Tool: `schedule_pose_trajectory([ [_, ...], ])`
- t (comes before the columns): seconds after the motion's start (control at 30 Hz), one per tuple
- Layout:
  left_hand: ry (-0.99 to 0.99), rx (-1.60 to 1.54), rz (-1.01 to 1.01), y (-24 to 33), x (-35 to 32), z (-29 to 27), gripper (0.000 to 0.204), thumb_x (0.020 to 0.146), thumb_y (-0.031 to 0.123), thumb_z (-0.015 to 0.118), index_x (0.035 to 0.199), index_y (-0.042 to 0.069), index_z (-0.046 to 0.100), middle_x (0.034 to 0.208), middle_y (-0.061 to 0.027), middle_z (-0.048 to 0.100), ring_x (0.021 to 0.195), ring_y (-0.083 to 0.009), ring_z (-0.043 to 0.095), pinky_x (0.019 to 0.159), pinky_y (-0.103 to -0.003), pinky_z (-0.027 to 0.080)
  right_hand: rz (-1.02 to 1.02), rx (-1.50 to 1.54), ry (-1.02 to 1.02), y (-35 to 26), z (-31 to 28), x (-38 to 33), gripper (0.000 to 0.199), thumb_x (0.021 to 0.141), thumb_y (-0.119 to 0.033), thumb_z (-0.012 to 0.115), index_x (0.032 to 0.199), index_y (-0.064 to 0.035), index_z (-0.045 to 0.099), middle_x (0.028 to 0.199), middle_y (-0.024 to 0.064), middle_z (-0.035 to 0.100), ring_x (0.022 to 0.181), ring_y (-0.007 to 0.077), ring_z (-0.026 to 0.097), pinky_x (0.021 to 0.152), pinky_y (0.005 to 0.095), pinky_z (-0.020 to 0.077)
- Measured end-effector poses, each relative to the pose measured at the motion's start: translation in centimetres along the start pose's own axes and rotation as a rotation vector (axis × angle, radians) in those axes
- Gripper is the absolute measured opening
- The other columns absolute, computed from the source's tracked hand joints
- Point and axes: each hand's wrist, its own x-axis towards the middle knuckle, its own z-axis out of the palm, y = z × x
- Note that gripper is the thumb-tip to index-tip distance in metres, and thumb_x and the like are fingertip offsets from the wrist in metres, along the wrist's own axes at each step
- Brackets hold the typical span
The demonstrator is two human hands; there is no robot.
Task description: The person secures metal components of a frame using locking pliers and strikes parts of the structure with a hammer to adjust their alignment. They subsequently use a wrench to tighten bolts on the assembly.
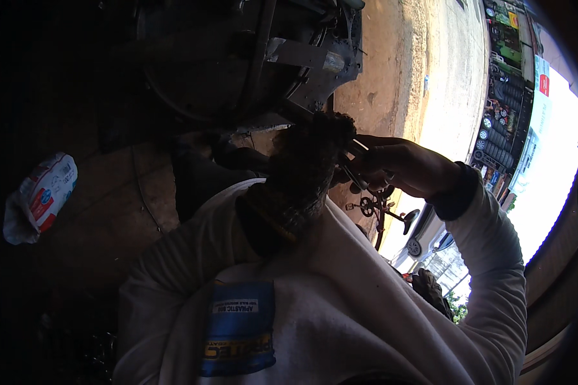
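My right hand [401, 165] is bare with a ring on a finger, its fingers bent around a slim shiny metal piece [354, 173] whose kind I cannot make out. Close against it is my left hand [302, 163], in what looks like a dark, worn knitted glove. Its fingers seem curled at the frayed top, but deep shadow hides what they hold. Both hands meet in front of my chest, over my pale sweatshirt [359, 301] with its blue printed patch.
A dark metal machine or frame [257, 64] with curved bars stands beyond my hands. A crumpled white, red and blue package [45, 196] lies on the floor at left. At right are a bicycle [382, 208], a parked car [424, 240], a bright road [456, 77] and stacked tyres [508, 96].
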Motion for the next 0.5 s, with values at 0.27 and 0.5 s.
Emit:
schedule_pose_trajectory([
  [0.27, -0.058, 0.098, 0.027, -0.7, 0.3, -0.5, 0.024, 0.093, 0.025, 0.056, 0.104, 0.005, 0.06, 0.09, -0.0094, 0.062, 0.084, -0.0208, 0.064, 0.075, -0.035, 0.051, -0.107, -0.153, -0.021, -0.1, 0.2, 0.1, 0.03, 0.093, -0.024, 0.053, 0.111, -0.001, 0.062, 0.087, 0.0015, 0.061, 0.076, 0.0087, 0.053, 0.065, 0.0237, 0.0391],
  [0.5, -0.119, 0.203, 0.049, -1.6, 0.9, -1.2, 0.021, 0.09, 0.022, 0.058, 0.105, 0.007, 0.059, 0.088, -0.0071, 0.061, 0.08, -0.0196, 0.064, 0.07, -0.033, 0.051, -0.001, -0.113, -0.038, -0.3, 0.5, 0.8, 0.026, 0.094, -0.022, 0.054, 0.109, -0.0032, 0.065, 0.083, 0.0009, 0.06, 0.072, 0.0072, 0.052, 0.062, 0.0226, 0.0389],
])
